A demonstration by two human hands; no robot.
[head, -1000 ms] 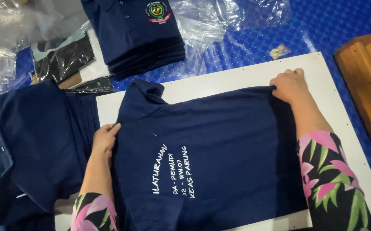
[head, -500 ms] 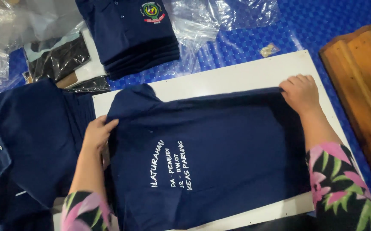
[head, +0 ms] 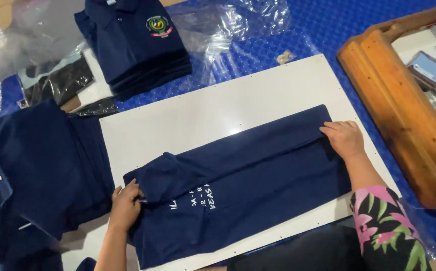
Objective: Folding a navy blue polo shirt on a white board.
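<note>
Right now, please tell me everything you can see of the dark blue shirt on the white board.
The navy shirt looks like soft knit fabric, with small white lettering near its middle. It lies flat on the white board, its far long side folded over toward the person, forming a band on top. The left hand grips the fold at the sleeve end; the right hand presses the fold at the other end.
</note>
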